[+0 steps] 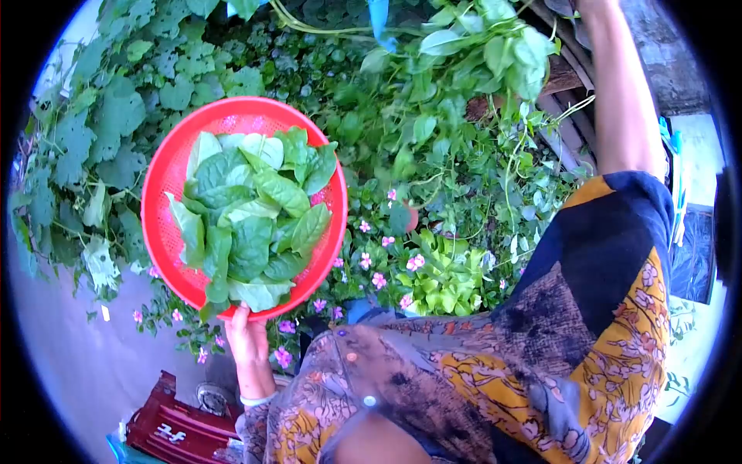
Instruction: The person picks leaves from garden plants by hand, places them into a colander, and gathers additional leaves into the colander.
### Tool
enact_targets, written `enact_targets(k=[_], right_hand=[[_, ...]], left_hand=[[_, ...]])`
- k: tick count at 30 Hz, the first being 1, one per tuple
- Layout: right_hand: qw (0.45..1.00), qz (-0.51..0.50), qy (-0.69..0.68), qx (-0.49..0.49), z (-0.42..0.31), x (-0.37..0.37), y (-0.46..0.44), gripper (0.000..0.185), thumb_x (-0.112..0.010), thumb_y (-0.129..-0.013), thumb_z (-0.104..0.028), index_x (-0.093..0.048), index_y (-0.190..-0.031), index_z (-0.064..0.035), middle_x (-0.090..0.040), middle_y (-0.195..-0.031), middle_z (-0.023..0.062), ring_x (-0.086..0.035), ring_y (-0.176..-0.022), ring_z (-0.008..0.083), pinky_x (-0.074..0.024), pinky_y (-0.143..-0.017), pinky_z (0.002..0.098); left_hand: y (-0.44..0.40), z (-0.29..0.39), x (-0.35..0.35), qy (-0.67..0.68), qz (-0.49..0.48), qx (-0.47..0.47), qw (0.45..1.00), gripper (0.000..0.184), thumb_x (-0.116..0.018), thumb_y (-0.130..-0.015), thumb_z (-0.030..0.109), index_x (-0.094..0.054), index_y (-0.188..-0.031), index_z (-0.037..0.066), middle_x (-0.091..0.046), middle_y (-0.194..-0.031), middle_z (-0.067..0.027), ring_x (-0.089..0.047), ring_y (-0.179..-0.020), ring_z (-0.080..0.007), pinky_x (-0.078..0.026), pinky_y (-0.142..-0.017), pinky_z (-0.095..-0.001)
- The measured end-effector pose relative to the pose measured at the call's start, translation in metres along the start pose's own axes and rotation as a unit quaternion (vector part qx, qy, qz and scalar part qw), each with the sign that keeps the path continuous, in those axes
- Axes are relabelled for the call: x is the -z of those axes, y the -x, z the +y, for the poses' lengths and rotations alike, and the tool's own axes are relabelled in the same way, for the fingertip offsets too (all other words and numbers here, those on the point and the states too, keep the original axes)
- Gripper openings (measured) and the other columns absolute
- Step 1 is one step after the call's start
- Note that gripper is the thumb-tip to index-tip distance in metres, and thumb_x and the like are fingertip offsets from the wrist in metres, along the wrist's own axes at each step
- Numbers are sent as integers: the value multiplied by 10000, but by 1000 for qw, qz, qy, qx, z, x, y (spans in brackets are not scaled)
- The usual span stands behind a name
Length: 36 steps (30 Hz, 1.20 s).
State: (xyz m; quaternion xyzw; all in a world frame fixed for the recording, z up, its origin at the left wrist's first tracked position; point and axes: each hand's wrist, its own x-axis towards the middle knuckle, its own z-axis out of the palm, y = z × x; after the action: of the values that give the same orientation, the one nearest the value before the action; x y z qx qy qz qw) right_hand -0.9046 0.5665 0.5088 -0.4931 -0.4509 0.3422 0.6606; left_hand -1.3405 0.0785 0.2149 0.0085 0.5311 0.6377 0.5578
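My left hand (247,340) grips the near rim of a round red plastic colander (166,255), thumb up at the edge. Large green leaves (251,209) lie heaped inside it, a few leaning over the rim. My right arm (624,100) stretches up to the top edge of the view; its hand is cut off there, so what it touches is hidden. Leafy climbing stems (518,58) hang to the left of that forearm, with a blue strip (380,23) among the vines.
Broad-leaved vines (112,116) fill the upper left. Pink flowers (378,280) grow below the colander and to its right. A dark red plastic stool or crate (182,425) stands at the lower left on grey ground (85,356). Roof tiles or boards (568,127) lie behind the right forearm.
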Motion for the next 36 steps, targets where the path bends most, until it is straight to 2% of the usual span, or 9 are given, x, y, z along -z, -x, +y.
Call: enact_targets(k=[8, 14, 15, 17, 19, 22, 24, 30, 36], right_hand=[[963, 64, 174, 198, -72, 79, -16, 201, -588, -745, -216, -635, -845, -48, -615, -761, 106, -570, -644, 214, -458, -555, 366], [799, 160, 498, 298, -105, 89, -49, 311, -635, -701, -322, -676, -870, -64, -658, -872, 128, -635, -788, 231, -496, -653, 398], [718, 140, 614, 297, -105, 86, -63, 330, -642, -694, -339, -683, -874, -66, -665, -891, 132, -645, -812, 234, -502, -670, 403], [273, 163, 878, 358, -98, 119, -80, 287, -609, -726, -314, -679, -845, -62, -666, -878, 113, -656, -761, 195, -516, -572, 348], [323, 214, 857, 341, -102, 76, -69, 288, -596, -734, -312, -673, -840, -56, -663, -863, 109, -653, -764, 197, -515, -577, 354], [576, 164, 723, 344, -88, 66, -64, 285, -592, -737, -307, -667, -842, -52, -659, -863, 107, -647, -758, 202, -514, -575, 356], [656, 152, 661, 331, -78, 93, -60, 283, -589, -739, -303, -663, -843, -50, -656, -864, 106, -644, -754, 204, -512, -574, 357], [767, 122, 548, 312, -69, 107, -48, 277, -582, -745, -292, -651, -846, -43, -648, -864, 102, -633, -743, 213, -509, -570, 360], [815, 106, 486, 298, -68, 122, -49, 271, -574, -751, -280, -639, -849, -36, -640, -865, 98, -623, -732, 221, -505, -566, 363]], left_hand=[[6, -2, 7, 8, 8, -32, 999, 500, -563, -816, 55, -369, -1277, 52, -483, -1203, -112, -517, -1080, -258, -471, -889, -467], [7, 6, 9, 15, 7, -28, 999, 487, -560, -820, 56, -372, -1268, 28, -489, -1199, -123, -530, -1067, -261, -484, -876, -465], [8, 11, 6, 17, 4, -24, 1000, 478, -548, -827, 46, -370, -1271, 29, -491, -1201, -125, -532, -1066, -262, -486, -875, -463], [20, -9, -3, 2, -2, -38, 999, 472, -541, -832, 39, -370, -1271, 28, -485, -1210, -128, -533, -1066, -263, -489, -873, -459], [20, -1, -6, 7, -1, -38, 999, 466, -536, -835, 33, -371, -1270, 28, -481, -1216, -130, -533, -1067, -264, -492, -870, -456], [25, 4, -8, 17, 9, -37, 999, 458, -536, -836, 29, -376, -1265, 29, -476, -1219, -130, -532, -1068, -264, -499, -862, -452], [26, -17, -8, 18, 7, -47, 999, 458, -541, -834, 33, -379, -1262, 28, -473, -1223, -130, -531, -1070, -266, -501, -857, -452], [32, -25, -7, 14, 14, -53, 998, 451, -543, -830, 41, -385, -1252, 25, -489, -1183, -126, -536, -1049, -259, -501, -855, -452], [30, -25, -12, 1, -4, -74, 997, 392, -515, -854, 63, -410, -1227, 4, -517, -1184, -134, -543, -1059, -246, -494, -874, -429]])
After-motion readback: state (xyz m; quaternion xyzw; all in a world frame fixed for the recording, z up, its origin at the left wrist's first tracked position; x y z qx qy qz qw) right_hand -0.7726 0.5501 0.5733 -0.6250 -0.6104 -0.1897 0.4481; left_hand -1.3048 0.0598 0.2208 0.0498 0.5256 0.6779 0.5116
